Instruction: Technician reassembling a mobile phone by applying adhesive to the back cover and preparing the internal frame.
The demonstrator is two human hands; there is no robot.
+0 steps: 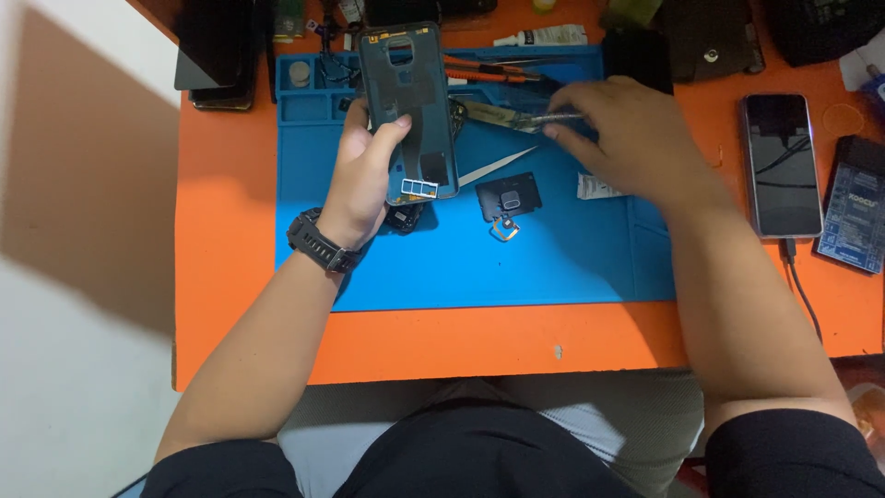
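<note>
Left hand [364, 175] holds a phone back cover [408, 112] upright-ish over the upper middle of the blue work mat [553, 267] — fingers wrapped behind it, thumb pressed on its front near the lower left edge. Cover shows its inner side: dark grey-teal, rounded corners, a cutout near the top, a large dark rectangular patch across the middle, another small dark square lower right, and a small pale block with two windows at the bottom edge. Black wristwatch [318, 242] on that wrist. Right hand [627, 138] sits right of centre, upper half of the frame, fingers pinched narrow on the end of a slim metal tool [553, 118] that points left toward the cover; tip lies over a flat metallic part on the mat, contact not clear. On the mat just below the cover: a small dark module with a ring-shaped flex [508, 198], and a thin white pointed strip [498, 166] between it and the cover. Orange-handled tools [489, 69] lie along the mat's top edge. Orange table [230, 277] under everything. At right, off the mat — a dark smartphone [782, 164], screen up, cable at its lower end, with a blue board [853, 207] just beside it.
</note>
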